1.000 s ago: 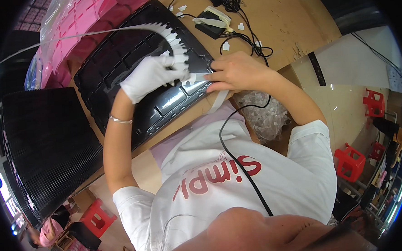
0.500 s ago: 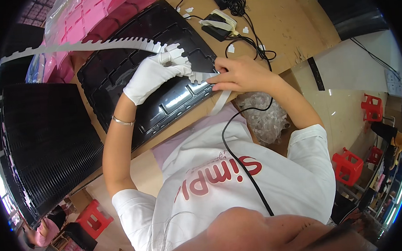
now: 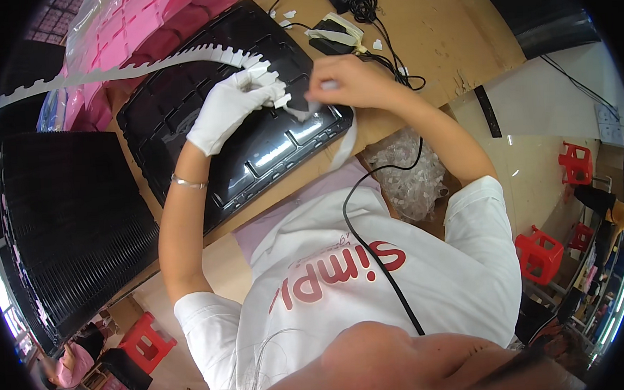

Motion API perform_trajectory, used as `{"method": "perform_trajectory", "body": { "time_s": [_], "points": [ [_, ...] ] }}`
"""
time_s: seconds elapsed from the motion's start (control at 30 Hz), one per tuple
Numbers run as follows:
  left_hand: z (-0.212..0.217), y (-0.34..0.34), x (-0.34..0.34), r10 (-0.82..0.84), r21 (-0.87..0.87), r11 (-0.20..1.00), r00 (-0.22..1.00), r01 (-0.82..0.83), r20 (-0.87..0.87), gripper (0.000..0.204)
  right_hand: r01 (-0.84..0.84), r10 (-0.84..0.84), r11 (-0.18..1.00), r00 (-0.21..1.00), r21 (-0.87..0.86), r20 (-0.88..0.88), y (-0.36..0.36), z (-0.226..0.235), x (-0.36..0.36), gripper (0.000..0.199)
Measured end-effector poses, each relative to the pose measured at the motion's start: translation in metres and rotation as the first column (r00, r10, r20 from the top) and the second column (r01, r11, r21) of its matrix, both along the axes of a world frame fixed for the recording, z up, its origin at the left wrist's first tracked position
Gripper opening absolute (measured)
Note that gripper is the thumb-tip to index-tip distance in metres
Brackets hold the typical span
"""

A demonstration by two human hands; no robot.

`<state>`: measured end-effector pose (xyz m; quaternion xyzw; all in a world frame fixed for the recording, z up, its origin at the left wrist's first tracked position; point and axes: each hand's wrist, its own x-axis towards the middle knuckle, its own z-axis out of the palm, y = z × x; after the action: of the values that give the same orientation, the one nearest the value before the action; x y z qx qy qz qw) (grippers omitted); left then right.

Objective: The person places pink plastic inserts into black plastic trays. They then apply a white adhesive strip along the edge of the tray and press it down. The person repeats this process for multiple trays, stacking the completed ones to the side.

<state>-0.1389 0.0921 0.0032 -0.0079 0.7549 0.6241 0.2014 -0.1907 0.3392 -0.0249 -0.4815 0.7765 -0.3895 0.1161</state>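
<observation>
A long white strip [image 3: 157,64] with a notched edge arches in from the left over a black moulded plastic tray [image 3: 181,113]. Its near end lies in my left hand [image 3: 231,109], which wears a white glove and is closed on it, thumb against the fingers. My bare right hand [image 3: 352,82] is just to the right, fingers curled in and partly smeared by motion. Between the two hands runs a blurred, twisted stretch of the strip. Below my right hand a plain pale ribbon [image 3: 346,147] hangs over the tray's near edge.
Stacked black ridged trays [image 3: 73,207] stand at the left, pink packs [image 3: 155,27] at the far left. Cables [image 3: 385,39] and a small black box [image 3: 335,37] lie on the brown table. A clear bag [image 3: 410,176] of scraps sits by my right elbow. A black cord [image 3: 371,241] crosses my shirt.
My right hand has moved up and slightly left, away from the tray's near edge. The strip between my hands has twisted, and the hanging ribbon has risen with it. My left hand has barely shifted.
</observation>
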Motion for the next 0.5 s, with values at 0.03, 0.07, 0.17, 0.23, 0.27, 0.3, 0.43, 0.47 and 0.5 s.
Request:
{"method": "perform_trajectory", "body": {
  "time_s": [0.03, 0.07, 0.17, 0.23, 0.27, 0.3, 0.43, 0.47, 0.5],
  "points": [
    [0.005, -0.006, 0.007, -0.001, -0.005, 1.0, 1.0, 0.001, -0.004, 0.026, -0.118, 0.116, 0.993, 0.991, 0.015, 0.058, 0.006, 0.011, -0.003, 0.017],
    [0.004, -0.023, 0.016, -0.124, 0.133, 0.984, 0.992, 0.122, 0.005, 0.022, -0.341, 0.309, 0.939, 0.9, 0.056, 0.306, 0.013, 0.026, 0.0, 0.014],
    [0.031, -0.044, 0.056, -0.326, 0.251, 0.925, 0.936, 0.287, 0.134, 0.018, -0.3, 0.301, 0.95, 0.806, -0.085, 0.509, 0.012, 0.039, 0.008, 0.013],
    [0.032, -0.05, 0.075, -0.349, 0.285, 0.911, 0.924, 0.297, 0.153, 0.019, 0.104, -0.092, 0.994, 0.967, -0.039, 0.237, -0.009, 0.025, 0.002, 0.014],
    [0.027, -0.052, 0.082, -0.398, 0.202, 0.9, 0.917, 0.385, 0.027, 0.018, 0.231, -0.222, 0.973, 0.947, -0.01, 0.23, -0.024, 0.016, -0.008, 0.016],
    [0.028, -0.051, 0.09, -0.387, 0.19, 0.905, 0.922, 0.381, -0.006, 0.019, 0.345, -0.339, 0.939, 0.915, 0.015, 0.219, -0.04, 0.008, -0.017, 0.017],
    [0.02, -0.047, 0.119, -0.2, 0.221, 0.956, 0.98, 0.195, 0.0, 0.02, 0.384, -0.373, 0.91, 0.923, 0.156, -0.094, -0.079, -0.004, -0.021, 0.022],
    [0.018, -0.049, 0.123, -0.168, 0.181, 0.968, 0.985, 0.173, -0.046, 0.02, 0.352, -0.343, 0.925, 0.935, 0.14, -0.084, -0.08, -0.008, -0.023, 0.023],
    [0.014, -0.05, 0.129, -0.132, 0.144, 0.979, 0.987, 0.144, -0.092, 0.021, 0.316, -0.308, 0.94, 0.948, 0.126, -0.075, -0.081, -0.011, -0.024, 0.023]
  ]
}}
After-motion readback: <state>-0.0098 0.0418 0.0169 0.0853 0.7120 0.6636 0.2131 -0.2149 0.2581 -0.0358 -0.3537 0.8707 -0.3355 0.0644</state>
